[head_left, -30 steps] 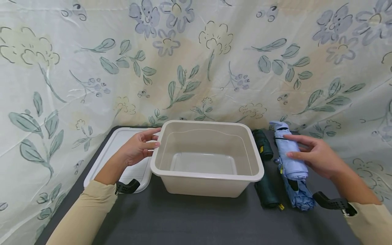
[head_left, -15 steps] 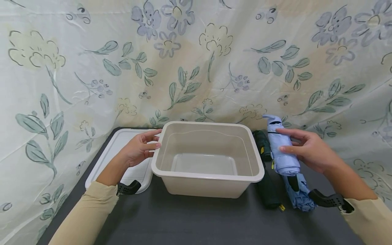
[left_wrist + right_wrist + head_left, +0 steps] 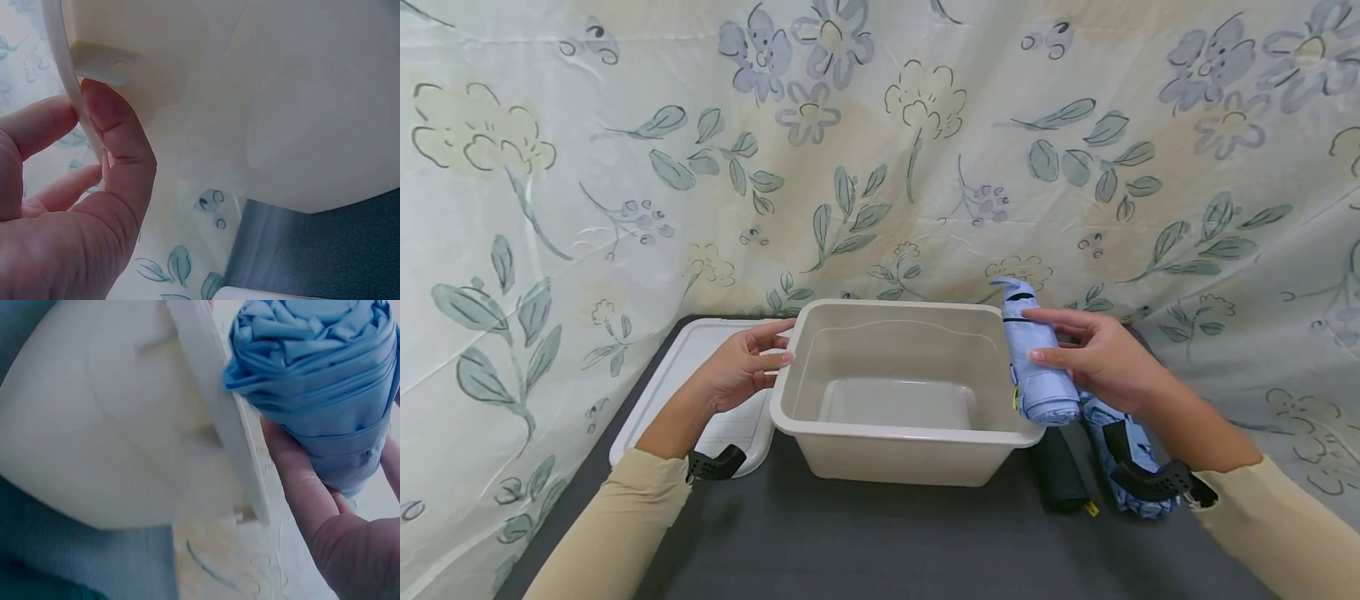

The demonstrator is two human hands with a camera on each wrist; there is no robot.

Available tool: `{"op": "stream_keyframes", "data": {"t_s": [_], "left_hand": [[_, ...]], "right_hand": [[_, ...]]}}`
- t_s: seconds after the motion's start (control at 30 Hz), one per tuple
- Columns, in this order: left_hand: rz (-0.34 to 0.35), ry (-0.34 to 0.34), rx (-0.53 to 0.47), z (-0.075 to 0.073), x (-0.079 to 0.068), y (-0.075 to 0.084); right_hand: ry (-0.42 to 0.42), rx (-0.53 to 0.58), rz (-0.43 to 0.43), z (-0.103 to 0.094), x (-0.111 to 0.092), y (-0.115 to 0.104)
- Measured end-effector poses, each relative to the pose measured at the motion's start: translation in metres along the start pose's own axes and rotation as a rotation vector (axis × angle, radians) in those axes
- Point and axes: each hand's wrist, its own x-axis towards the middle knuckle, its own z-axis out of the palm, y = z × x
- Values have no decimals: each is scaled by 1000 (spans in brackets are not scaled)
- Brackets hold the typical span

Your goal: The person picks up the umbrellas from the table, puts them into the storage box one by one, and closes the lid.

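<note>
A beige plastic bin [image 3: 895, 458] stands in the middle of the head view, with nothing inside. My left hand [image 3: 739, 367] pinches its left rim; in the left wrist view the thumb and fingers [image 3: 128, 150] lie on either side of that rim. My right hand [image 3: 1097, 358] grips a light blue rolled-up umbrella [image 3: 1037, 367], thumb and fingers round its side. This umbrella is raised over the bin's right rim, upright and slightly tilted. Seen from the right wrist, its gathered fabric end [image 3: 312, 337] is close beside the rim; contact cannot be told.
On the dark grey table [image 3: 880, 542], a dark green rolled umbrella [image 3: 1058, 475] lies right of the bin. A second blue folded umbrella [image 3: 1138, 467] lies farther right, partly under my right forearm. A white lid [image 3: 662, 400] lies at the left. Floral cloth [image 3: 880, 167] hangs behind.
My right hand has lifted the light blue umbrella off the things at the right and carried it left to the bin's right rim. The left hand has stayed at the left rim.
</note>
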Motion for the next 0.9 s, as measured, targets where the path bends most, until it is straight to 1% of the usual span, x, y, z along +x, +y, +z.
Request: {"op": "stream_keyframes", "data": {"t_s": [0.2,0.37,0.63,0.9], "left_hand": [[3,-2,-11,-1,-1,0],[5,-4,-16,-1,-1,0],[1,-1,-29,-1,-1,1],[-1,-3,-38,0,0,0]], "right_hand": [[-3,-4,38,19,10,-15],[-7,50,62,35,20,-26],[-33,114,95,57,38,-32],[-55,175,168,74,58,-36]]}}
